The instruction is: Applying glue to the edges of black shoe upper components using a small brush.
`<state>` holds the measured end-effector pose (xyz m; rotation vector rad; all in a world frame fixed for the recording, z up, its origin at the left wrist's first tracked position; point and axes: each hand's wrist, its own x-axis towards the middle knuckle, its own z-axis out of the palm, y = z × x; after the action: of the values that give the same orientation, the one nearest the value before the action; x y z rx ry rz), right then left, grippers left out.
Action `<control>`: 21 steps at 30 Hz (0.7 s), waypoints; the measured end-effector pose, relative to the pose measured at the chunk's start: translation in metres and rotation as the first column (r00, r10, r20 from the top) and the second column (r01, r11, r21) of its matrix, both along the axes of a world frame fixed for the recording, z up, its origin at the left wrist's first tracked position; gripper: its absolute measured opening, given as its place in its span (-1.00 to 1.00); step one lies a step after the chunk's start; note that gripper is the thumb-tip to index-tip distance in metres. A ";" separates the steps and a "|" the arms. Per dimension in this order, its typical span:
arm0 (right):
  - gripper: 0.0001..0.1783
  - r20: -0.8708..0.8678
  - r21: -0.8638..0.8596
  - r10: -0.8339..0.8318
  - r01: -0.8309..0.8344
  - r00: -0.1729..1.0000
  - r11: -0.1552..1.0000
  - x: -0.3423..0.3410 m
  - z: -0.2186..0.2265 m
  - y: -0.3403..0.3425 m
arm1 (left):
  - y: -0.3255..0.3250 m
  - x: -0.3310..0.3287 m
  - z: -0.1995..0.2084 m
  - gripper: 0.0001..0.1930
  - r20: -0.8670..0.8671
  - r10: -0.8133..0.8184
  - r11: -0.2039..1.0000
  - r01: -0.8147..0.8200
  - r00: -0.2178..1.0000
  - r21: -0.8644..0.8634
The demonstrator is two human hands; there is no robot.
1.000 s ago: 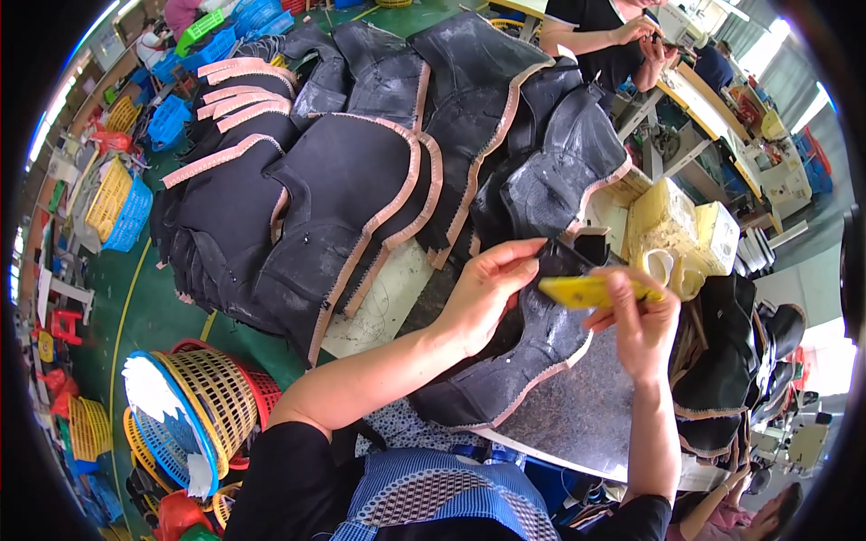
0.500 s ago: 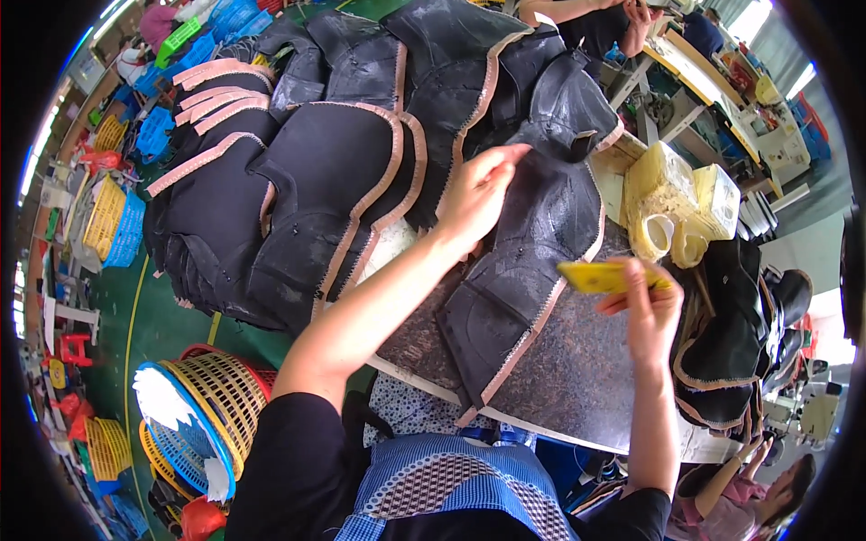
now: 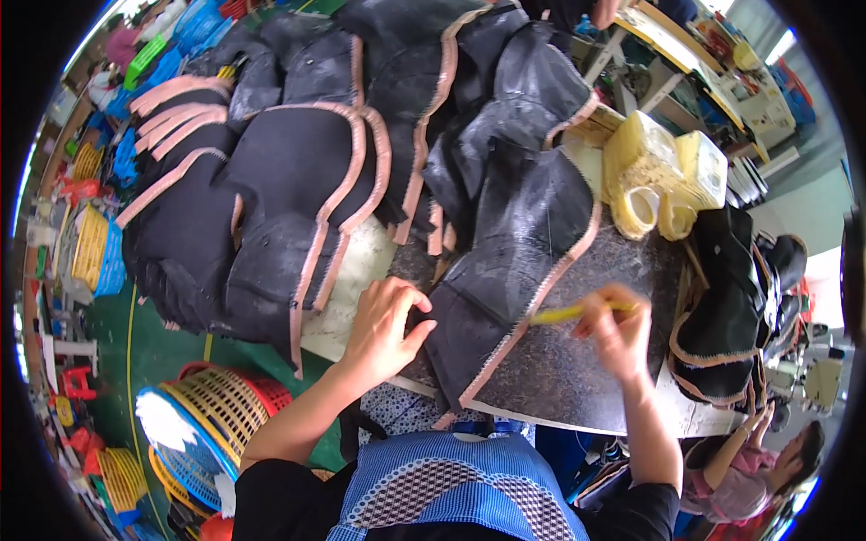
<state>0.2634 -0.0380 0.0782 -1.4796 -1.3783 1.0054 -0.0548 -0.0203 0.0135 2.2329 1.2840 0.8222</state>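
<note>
A black boot-upper-like piece point(image 3: 514, 261) with a pink zigzag-stitched edge strip lies on the dark speckled tabletop point(image 3: 577, 379) in front of me. My left hand point(image 3: 383, 329) is at its left edge, thumb and forefinger curled around a bit of black material there. In my right hand point(image 3: 618, 334), slightly blurred, is a thin flat yellow scraper-like piece point(image 3: 564, 314), seen nearly edge-on. Its tip is over the pink strip at the right edge; whether it touches cannot be told. The upper part of the piece overlaps another black piece point(image 3: 532, 81) behind it.
Stacked black pieces with pink strips point(image 3: 289, 171) cover the table's left side. Yellowed, glue-crusted plastic containers point(image 3: 645, 162) stand at right, beyond more hanging black pieces point(image 3: 722, 316). Nested baskets point(image 3: 225, 406) stand on the floor at left. A co-worker point(image 3: 749, 469) is at lower right.
My left hand has moved down and toward me, from the piece's upper part to its lower left edge. The yellow scraper has moved down and left and turned edge-on. The view has shifted.
</note>
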 end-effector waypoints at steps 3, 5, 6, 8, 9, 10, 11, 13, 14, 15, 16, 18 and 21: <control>-0.66 0.008 0.288 -0.326 0.310 0.945 0.906 0.050 0.040 0.037 | 0.004 0.000 0.011 -0.53 0.033 0.061 0.985 -0.055 0.998 -0.165; -0.66 0.113 0.370 -0.471 0.403 0.875 0.837 0.093 0.051 0.066 | 0.004 -0.002 0.012 -0.45 -0.049 0.012 0.990 -0.018 0.999 -0.140; -0.67 0.166 0.377 -0.483 0.397 0.860 0.837 0.111 0.045 0.079 | 0.004 0.000 0.013 -0.48 -0.038 0.005 0.984 -0.012 0.999 -0.177; -0.70 0.316 0.345 -0.407 0.295 0.857 0.891 0.129 0.039 0.096 | 0.010 0.005 0.016 -0.61 -0.019 -0.016 0.978 0.012 1.000 -0.209; -0.70 0.333 0.269 -0.403 0.324 0.852 0.907 0.128 0.032 0.102 | 0.011 0.006 0.016 -0.61 -0.016 -0.020 0.980 0.016 1.000 -0.198; -0.70 0.290 0.256 -0.363 0.294 0.885 0.921 0.132 0.021 0.108 | 0.010 0.006 0.017 -0.66 -0.024 -0.031 0.980 0.025 0.999 -0.197; -0.68 0.310 0.246 -0.306 0.235 0.900 0.940 0.135 0.004 0.114 | 0.008 0.005 0.016 -0.71 -0.045 -0.029 0.978 0.019 0.999 -0.208; -0.65 0.212 0.175 -0.281 0.246 0.936 0.953 0.146 -0.018 0.120 | 0.002 0.000 0.023 -0.74 -0.097 -0.008 0.948 -0.023 0.995 -0.319; -0.65 0.120 0.132 -0.421 0.406 0.899 0.904 0.155 -0.021 0.121 | -0.004 -0.006 0.027 -0.72 -0.050 0.036 0.876 -0.056 0.998 -0.479; -0.65 -0.052 0.110 -0.477 0.480 0.877 0.870 0.166 -0.023 0.120 | -0.013 -0.021 0.008 -0.72 0.144 0.089 0.831 0.006 0.986 -0.557; -0.70 -0.302 0.034 -0.493 0.526 0.816 0.850 0.186 -0.033 0.117 | -0.016 -0.021 0.009 -0.74 0.283 0.139 0.755 0.083 0.949 -0.650; -0.76 -0.403 -0.153 -0.369 0.336 0.837 0.929 0.203 -0.036 0.098 | -0.026 -0.014 0.015 -0.82 0.439 0.269 0.606 0.203 0.857 -0.769; -0.68 -0.342 -0.174 -0.189 0.136 0.921 0.975 0.074 -0.002 0.069 | -0.028 -0.005 0.016 -0.85 0.344 0.295 0.663 0.069 0.891 -0.746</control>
<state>0.3374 0.0312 0.0764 -1.4063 -0.9227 1.2192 -0.0600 -0.0478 0.0290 1.2225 1.2339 0.6222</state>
